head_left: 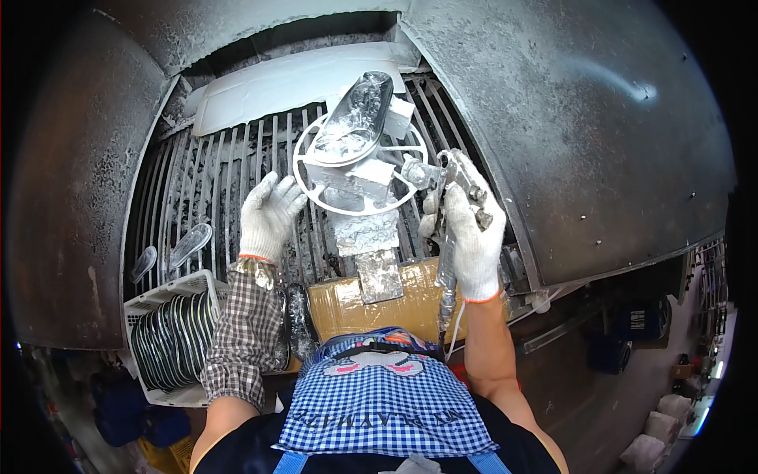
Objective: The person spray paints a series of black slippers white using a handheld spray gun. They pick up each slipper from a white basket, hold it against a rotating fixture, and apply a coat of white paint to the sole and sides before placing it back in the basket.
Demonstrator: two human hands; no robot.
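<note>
A spray gun [448, 237] coated in paint residue is in the grip of my right hand [478, 251], which wears a white knit glove. The gun's head points left toward a white spoked wheel [365, 212]. On top of this wheel, a shoe sole [359, 118], dark with silvery white patches, lies at a slant, its narrow end toward the back. White blocks show beneath and beside the sole. My left hand [271, 215], also gloved, is held open with its fingers apart beside the wheel's left rim; whether the fingertips touch it I cannot tell.
Slatted metal grating [229, 189] spreads under the wheel between dark booth walls. Two loose soles [190, 243] lie on it at left. A white basket [209, 276] full of dark soles stands near my left forearm. A brown cardboard sheet [339, 304] covers the near edge; a white board [292, 79] lies behind.
</note>
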